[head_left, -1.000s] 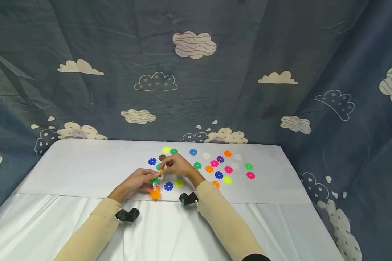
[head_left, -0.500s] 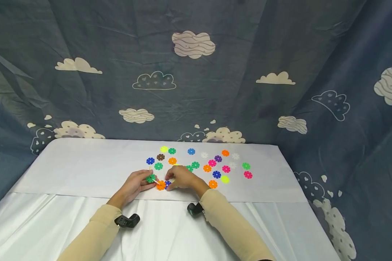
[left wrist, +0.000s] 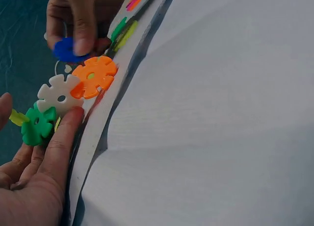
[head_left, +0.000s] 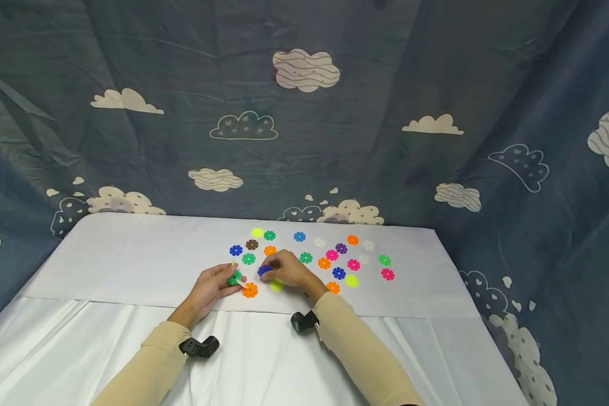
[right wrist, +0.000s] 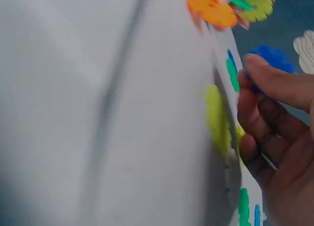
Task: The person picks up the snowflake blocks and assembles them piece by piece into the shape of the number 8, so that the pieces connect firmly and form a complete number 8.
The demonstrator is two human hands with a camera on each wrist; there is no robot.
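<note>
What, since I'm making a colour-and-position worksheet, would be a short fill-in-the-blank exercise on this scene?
1. The pinched disc in the right hand is ____.
2. In the left wrist view, the middle disc, between the orange disc and the held green disc, is ____.
3. In the head view, the purple disc lies to the ____ of the brown disc.

Missing words: blue; white; right.

soft, even light leaves the white table [head_left: 132, 259] bright and the patterned curtain [head_left: 365, 152] dim in the head view, while the left wrist view is greyer yet fairly sharp on the orange disc [left wrist: 102, 73], and the right wrist view is murky, the table smeared by blur.
</note>
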